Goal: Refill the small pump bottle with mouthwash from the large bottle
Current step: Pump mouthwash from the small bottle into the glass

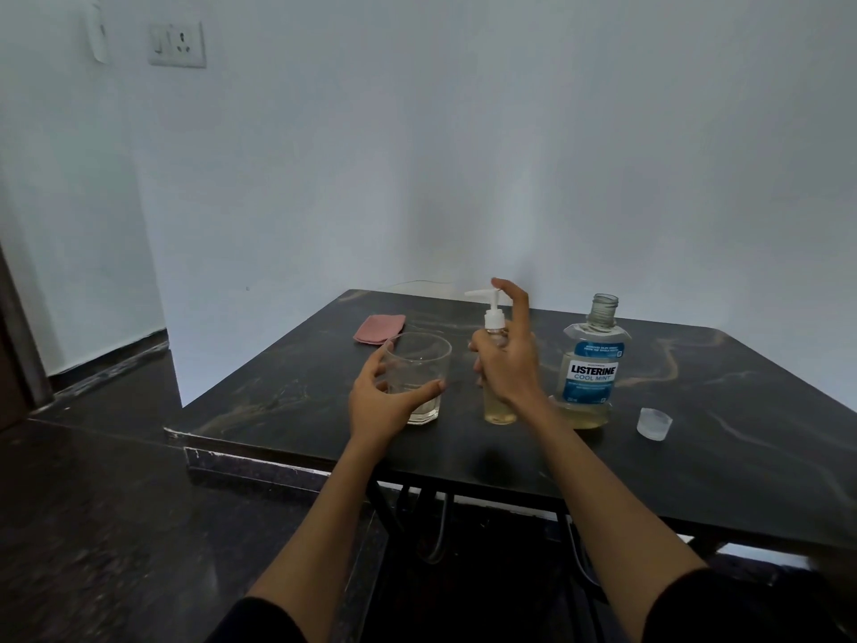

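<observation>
Single head-worn view, forward and down, near the table [695,457].

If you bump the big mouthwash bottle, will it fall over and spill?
The big clear Listerine mouthwash bottle looks wide and squat, so it probably resists tipping. Little yellowish liquid shows at its bottom, so it is likely light and might slide. Its cap is off, so a hard knock could spill some.

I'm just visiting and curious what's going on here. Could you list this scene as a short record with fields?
Surface: dark marbled table
Left hand: curled round clear drinking glass
Right hand: grips small clear pump bottle, forefinger at the white pump head
Large bottle: Listerine mouthwash bottle, upright, uncapped
Cap: clear plastic cap, right of it
Cloth: folded pink cloth, far side
</observation>
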